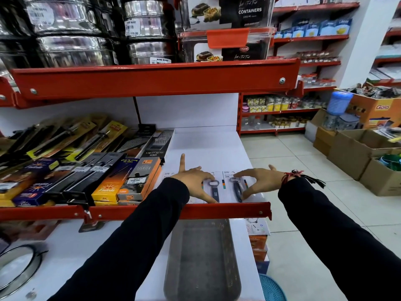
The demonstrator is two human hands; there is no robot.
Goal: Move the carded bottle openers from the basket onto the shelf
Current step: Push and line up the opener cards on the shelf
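L hand [193, 181]: I see fingers splayed flat on left carded opener [214, 190], just behind shelf lip [217, 210].
R hand [258, 181]: fingers spread, unclenched, tips touching right carded opener [237, 190].

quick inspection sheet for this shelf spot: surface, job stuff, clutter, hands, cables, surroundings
surface: white shelf, red front lip, bare toward the back
job's things: left carded opener and right carded opener lie flat side by side at the front; blue basket low right, contents unseen
clutter: lighter boxes and graters on the left
hands: left hand rests on the left card; right hand fingertips touch the right card
cables: nothing seen
surroundings: steel tins above, cardboard boxes on the floor
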